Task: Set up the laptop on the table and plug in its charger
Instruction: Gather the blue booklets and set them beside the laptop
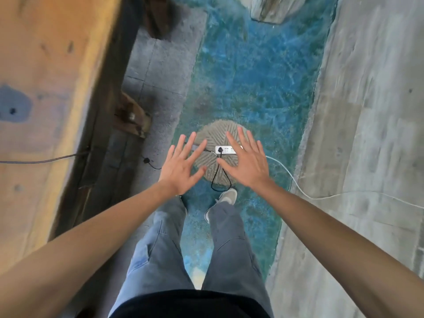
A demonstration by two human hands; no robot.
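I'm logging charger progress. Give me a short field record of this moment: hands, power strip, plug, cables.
left hand: open, fingers spread, holding nothing
right hand: open, holding nothing, partly covers the strip
white power strip: lies on round grooved stone slab
black plug: seated in strip's left end
black cable: loops toward grey shoe
white cord: trails right
laptop: not in view

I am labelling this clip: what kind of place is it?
Probably a decorated café or showroom: a blue glass-like floor strip between stone paving, a carved millstone and a long wooden table.
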